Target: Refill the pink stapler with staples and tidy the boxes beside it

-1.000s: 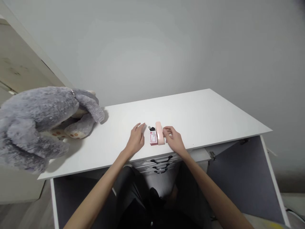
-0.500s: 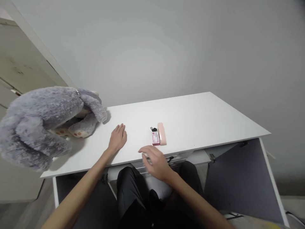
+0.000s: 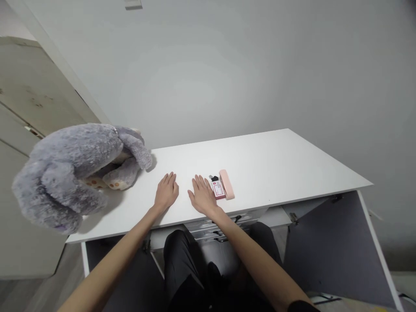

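Observation:
My left hand [image 3: 166, 190] lies flat on the white tabletop [image 3: 260, 160], holding nothing. Beside it, with a gap between, my right hand [image 3: 202, 195] also rests palm down with its fingers spread. Just right of that hand is a small red and white box [image 3: 218, 190]. A small black and silver item [image 3: 213, 178], too small to name, sits at the box's far end. Along the box's right side lies a long pink case [image 3: 226, 184].
A big grey plush toy [image 3: 81, 151] slumps on the table's left end. Cabinet doors stand open below, one at the right [image 3: 338, 247]. Drawers with dark handles [image 3: 221, 236] are under the front edge. A grey wall [image 3: 227, 78] rises behind.
My right hand has moved forward from above the table's front edge and now lies flat on the tabletop. My left hand stays flat. The view has shifted slightly.

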Demonstrator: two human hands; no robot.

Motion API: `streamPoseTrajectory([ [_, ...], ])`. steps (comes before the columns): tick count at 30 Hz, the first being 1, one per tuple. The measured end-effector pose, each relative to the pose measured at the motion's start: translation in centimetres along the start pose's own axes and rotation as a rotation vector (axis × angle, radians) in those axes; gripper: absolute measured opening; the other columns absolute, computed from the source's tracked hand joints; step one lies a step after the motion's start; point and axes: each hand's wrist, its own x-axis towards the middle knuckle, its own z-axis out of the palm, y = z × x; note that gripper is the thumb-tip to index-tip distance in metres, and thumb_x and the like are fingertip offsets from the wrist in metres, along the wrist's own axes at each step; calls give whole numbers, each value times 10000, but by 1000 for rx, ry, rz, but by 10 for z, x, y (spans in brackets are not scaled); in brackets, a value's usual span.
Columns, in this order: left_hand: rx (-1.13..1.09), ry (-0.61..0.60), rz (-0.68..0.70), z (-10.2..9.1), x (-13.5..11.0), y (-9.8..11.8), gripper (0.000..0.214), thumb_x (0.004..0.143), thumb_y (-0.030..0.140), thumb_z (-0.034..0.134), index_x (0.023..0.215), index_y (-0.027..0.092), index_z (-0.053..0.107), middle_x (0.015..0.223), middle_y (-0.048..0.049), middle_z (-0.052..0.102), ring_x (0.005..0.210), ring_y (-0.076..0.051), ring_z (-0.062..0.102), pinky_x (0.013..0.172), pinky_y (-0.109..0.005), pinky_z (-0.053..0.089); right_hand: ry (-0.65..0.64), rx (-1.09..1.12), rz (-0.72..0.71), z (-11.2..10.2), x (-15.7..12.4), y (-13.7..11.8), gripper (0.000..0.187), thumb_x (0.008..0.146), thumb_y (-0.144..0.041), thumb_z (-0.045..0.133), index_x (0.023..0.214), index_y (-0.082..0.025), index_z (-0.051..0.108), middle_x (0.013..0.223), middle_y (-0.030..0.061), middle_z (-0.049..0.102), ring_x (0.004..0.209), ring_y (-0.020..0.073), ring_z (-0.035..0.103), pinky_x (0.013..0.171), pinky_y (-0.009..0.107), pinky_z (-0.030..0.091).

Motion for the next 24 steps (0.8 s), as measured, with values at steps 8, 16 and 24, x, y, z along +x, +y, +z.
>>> streamPoseTrajectory([
  [8, -17, -3, -5, -1, 0, 2, 531, 1058, 254, 362, 1497, 81, 607, 1636, -166, 560, 1573, -345, 461, 1304, -538, 382, 40, -22, 30, 2, -1, 12, 684, 1140, -408, 378, 1669, 26, 384, 1787, 233, 266, 1695, 326, 200, 1382, 475, 138],
  [16, -41, -4, -25, -4, 0, 5, 532, 1054, 264, 363, 1503, 119, 608, 1636, -150, 564, 1569, -345, 466, 1300, -551, 385, 102, -6, 50, -1, -2, 44, 685, 1124, -428, 399, 1652, 8, 415, 1780, 248, 276, 1688, 359, 211, 1367, 557, 187],
  [24, -36, -6, -25, -3, 1, 4, 531, 1052, 277, 366, 1501, 128, 608, 1634, -138, 570, 1568, -337, 469, 1299, -540, 389, 41, -44, 44, -17, -2, 85, 722, 1136, -463, 364, 1664, 29, 379, 1784, 251, 268, 1692, 347, 202, 1376, 505, 166],
])
